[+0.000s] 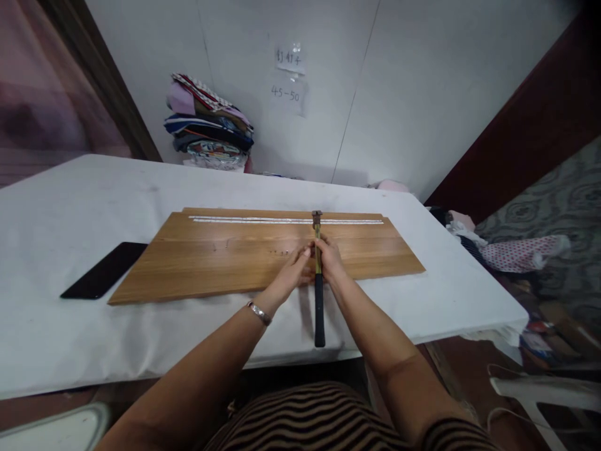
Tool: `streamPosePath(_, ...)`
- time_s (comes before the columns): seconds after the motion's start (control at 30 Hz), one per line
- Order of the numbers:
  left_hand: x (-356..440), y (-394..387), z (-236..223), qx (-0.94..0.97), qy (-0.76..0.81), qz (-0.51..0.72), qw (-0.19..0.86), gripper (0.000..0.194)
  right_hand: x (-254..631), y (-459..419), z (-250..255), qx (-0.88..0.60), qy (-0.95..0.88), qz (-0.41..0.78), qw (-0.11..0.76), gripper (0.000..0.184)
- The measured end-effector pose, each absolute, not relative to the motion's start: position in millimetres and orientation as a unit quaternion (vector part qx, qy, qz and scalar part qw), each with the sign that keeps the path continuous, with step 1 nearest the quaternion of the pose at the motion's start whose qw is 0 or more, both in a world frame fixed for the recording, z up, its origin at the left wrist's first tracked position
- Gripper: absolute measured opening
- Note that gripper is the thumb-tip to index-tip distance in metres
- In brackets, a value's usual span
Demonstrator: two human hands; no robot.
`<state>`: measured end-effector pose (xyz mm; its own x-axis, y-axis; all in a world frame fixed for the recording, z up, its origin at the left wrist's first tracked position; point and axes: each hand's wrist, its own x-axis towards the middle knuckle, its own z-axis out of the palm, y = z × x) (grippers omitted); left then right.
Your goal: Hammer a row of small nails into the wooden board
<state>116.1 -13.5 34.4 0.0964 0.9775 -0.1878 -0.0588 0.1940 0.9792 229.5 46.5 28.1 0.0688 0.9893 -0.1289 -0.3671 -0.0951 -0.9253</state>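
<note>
My right hand (pixel 330 258) is closed around the hammer (pixel 319 307), gripping its yellow shaft just below the head. The metal head points away from me, and the black grip hangs toward the table's near edge. Close beside the shaft is my left hand (pixel 292 270), thumb and fingertips brought together; whatever they pinch is too small to make out. Both hands are over a brown wooden board (pixel 159 269). Two thin nails (pixel 227 243) appear to stand in the board's left part. Several tiny nails (pixel 282 252) lie near my left fingertips.
Two white ruled strips (pixel 253 220) run along the board's far side. A black flat tablet-like object (pixel 106 270) lies left of the board on the white-covered table (pixel 51 219). Folded cloths (pixel 211 122) are stacked against the wall. A white chair (pixel 549 391) stands at right.
</note>
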Motion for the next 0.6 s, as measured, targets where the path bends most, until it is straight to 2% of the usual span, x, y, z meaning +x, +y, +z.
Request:
streamPosePath(0.1, 118.6, -8.5, 46.8, 0.479, 0.499, 0.449, 0.565, 0.052, 213.6, 45.1, 27.0, -0.401, -0.315, 0.601, 0.615, 0.023)
streamPosePath(0.43, 98.5, -4.4, 48.1, 0.642, 0.502, 0.467, 0.343, 0.049, 172.3, 18.7, 40.1, -0.323, -0.312, 0.612, 0.651, 0.031)
streamPosePath(0.6, 90.2, -10.9, 63.4, 0.604, 0.556, 0.469, 0.326, 0.040, 167.0, 5.2, 44.0, -0.339, -0.376, 0.569, 0.648, 0.033)
